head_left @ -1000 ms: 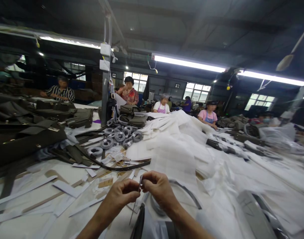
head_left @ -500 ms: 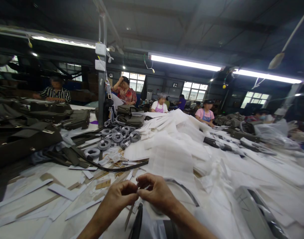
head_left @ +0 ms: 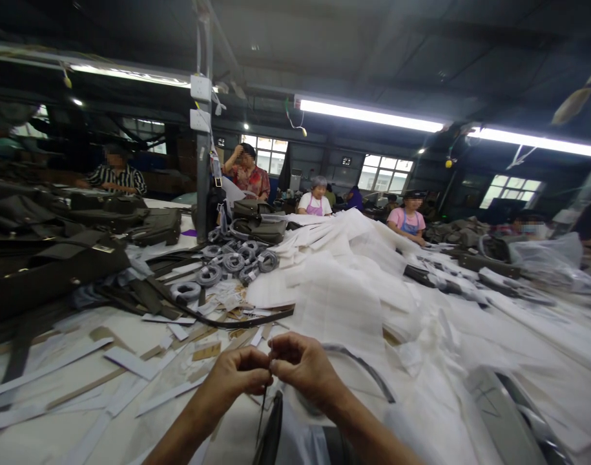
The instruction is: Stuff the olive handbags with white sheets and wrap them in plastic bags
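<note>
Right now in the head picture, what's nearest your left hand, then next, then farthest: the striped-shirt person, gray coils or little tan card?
1. Little tan card: just left of the left hand.
2. Gray coils: farther back on the table.
3. Striped-shirt person: far back at the left.

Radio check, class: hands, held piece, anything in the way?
Left hand, right hand: pinching thin dark strip. Strip: slanting down below hands. Nearby: dark item beside its lower end; hands look unobstructed.
</note>
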Tool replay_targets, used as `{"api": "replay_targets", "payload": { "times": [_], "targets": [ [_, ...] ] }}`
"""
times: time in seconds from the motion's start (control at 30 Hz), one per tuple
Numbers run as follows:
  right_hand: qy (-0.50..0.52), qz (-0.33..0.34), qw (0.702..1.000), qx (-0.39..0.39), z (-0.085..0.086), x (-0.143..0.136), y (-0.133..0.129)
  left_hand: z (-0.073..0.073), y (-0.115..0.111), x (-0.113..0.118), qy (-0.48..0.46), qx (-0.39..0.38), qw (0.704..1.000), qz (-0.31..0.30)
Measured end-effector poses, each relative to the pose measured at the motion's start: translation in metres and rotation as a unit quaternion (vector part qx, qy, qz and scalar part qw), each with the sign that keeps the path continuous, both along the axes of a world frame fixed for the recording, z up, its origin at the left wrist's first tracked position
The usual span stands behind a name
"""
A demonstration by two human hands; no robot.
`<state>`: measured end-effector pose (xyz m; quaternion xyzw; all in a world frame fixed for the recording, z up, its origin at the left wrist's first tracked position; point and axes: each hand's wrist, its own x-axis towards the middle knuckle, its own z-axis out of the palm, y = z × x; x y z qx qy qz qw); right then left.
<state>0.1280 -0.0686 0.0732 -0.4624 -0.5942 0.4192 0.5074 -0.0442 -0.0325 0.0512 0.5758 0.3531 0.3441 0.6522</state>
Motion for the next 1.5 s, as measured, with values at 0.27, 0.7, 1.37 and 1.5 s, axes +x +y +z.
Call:
{"api": "replay_targets", "payload": {
  "times": [0.27, 0.7, 1.37, 1.5],
  "targets": [
    [0.104, 0.044, 0.991, -0.073, -0.009, -0.001, 0.010, -0.001, 0.001, -0.007, -0.036, -0.053, 0.998, -0.009],
    [0.106, 0.027, 0.989, -0.103, -0.014, -0.015, 0.024, -0.024, 0.016, -0.020, -0.068, -0.051, 0.994, 0.065],
    [0.164, -0.028, 0.984, -0.065, -0.006, 0.005, 0.009, -0.015, -0.009, 0.007, -0.021, 0.006, 1.000, -0.020],
    [0.110, -0.005, 0.988, -0.105, 0.002, 0.016, -0.005, -0.009, -0.013, 0.011, -0.005, 0.062, 0.998, 0.023]
  ]
}}
